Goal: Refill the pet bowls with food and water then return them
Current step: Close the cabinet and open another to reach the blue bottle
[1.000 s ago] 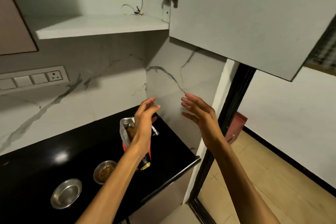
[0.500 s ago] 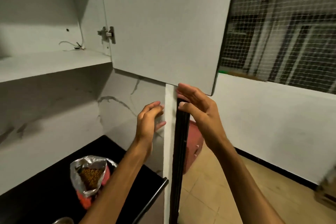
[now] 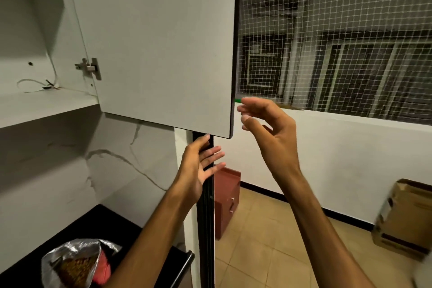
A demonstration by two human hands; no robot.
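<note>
Grey cabinet door [image 3: 159, 42] hangs open in front of you, and both your hands are empty: the left hand [image 3: 198, 166] spread just under the door's lower edge, the right hand [image 3: 266, 128] loosely open beside its free edge. The opened food bag [image 3: 72, 262] stands on the black worktop [image 3: 112, 222] below; no bowl is in view. You seem to be between filling and putting the bag away. Next, likely lower your hands, take the bag by its top and keep it upright.
</note>
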